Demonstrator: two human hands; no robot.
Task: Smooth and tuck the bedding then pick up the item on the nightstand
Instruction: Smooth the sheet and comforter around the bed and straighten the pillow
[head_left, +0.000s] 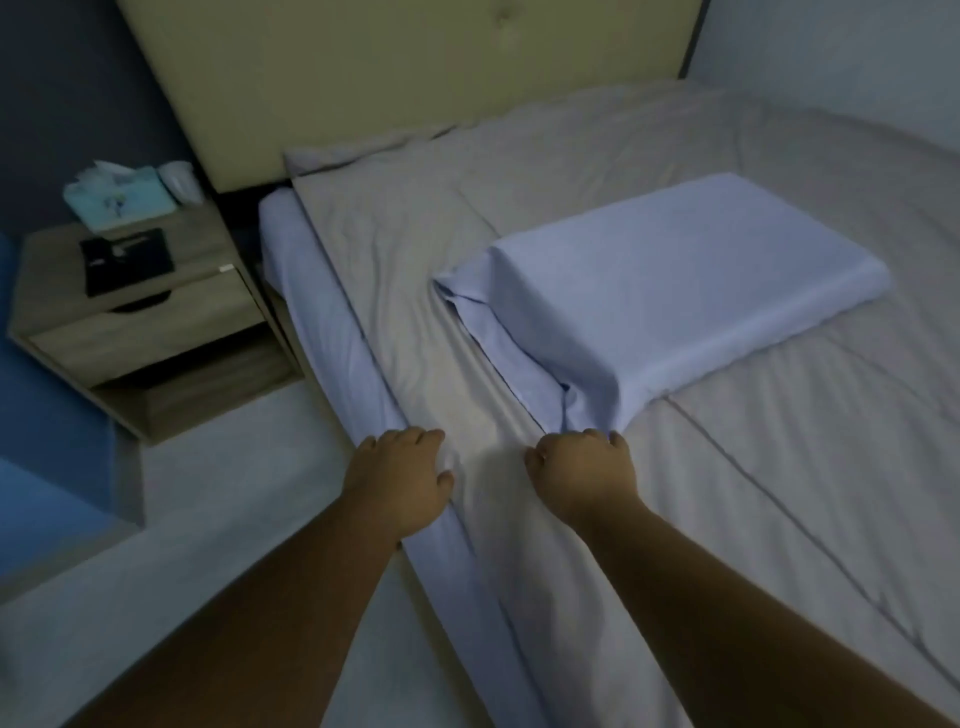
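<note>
A beige cover (597, 156) lies over the bed, with a pale blue sheet (322, 322) showing along the mattress's left side. My left hand (400, 478) is closed on the cover's edge at that side. My right hand (582, 478) grips the loose open end of the pale blue pillowcase. The pillow (691, 291) lies flat on the cover, mid-bed. To the left, the wooden nightstand (140, 332) carries a flat black item (127, 260) and a light blue tissue box (122, 200).
A padded yellowish headboard (389, 67) stands behind the bed. A small white object (179, 179) sits beside the tissue box. Pale floor (218, 493) runs between the nightstand and the bed. A dark blue wall is at the left.
</note>
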